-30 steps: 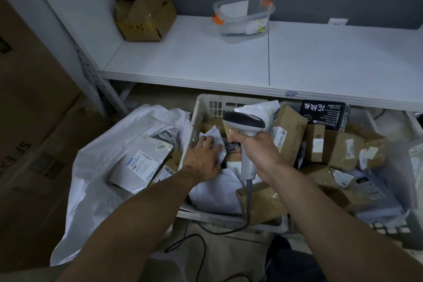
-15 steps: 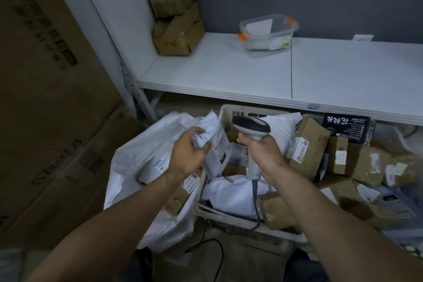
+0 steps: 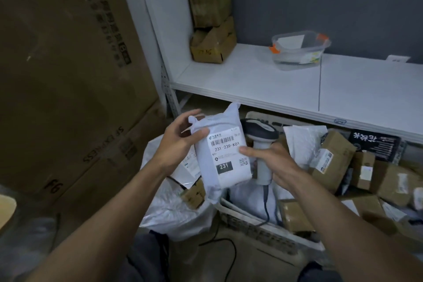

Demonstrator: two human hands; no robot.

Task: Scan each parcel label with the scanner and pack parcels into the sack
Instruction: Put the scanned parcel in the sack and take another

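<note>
My left hand [image 3: 176,142] holds the white plastic mailer parcel [image 3: 206,167] by its upper left corner, the thumb pressed on the front. My right hand [image 3: 274,162] is closed round the handle of the grey corded handheld scanner [image 3: 259,130], and one finger reaches out and touches the parcel's right edge. I hold the parcel in the air in front of me, above the place where the white woven sack [image 3: 174,215] meets the white plastic basket [image 3: 256,224].

I think the main danger is a missed scan. The head of the scanner is behind the parcel's right edge, so it cannot see the printed label [image 3: 229,160]. If I drop the parcel into the sack now, it probably goes unscanned. The plastic also looks slippery, and a hold at one corner may slide.

The long axis of the parcel is almost upright, with the top leaning a little to my left. The label faces me, with the barcode [image 3: 222,141] at the top end.
</note>
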